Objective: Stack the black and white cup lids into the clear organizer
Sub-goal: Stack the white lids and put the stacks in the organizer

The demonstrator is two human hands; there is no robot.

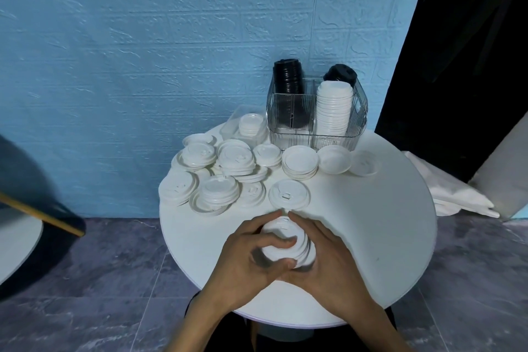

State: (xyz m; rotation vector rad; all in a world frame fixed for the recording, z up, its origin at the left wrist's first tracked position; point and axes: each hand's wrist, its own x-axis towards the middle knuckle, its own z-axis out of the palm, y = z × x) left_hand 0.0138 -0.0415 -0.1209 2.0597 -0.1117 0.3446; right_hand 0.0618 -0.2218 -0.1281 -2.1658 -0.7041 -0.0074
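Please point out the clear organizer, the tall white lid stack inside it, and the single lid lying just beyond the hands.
clear organizer (288,111): head view, front ribbed wall.
white lid stack (333,110): head view, stack's side.
single lid (289,194): head view, top face.

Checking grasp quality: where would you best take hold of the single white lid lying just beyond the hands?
Take the single white lid by its outer rim, pinching opposite edges from above. It lies flat on the table, apart from other lids on its near and right sides, so fingers fit there.

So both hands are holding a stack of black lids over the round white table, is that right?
Not quite. The head view shows the left hand and right hand gripping a stack of white lids, not black, over the round white table.
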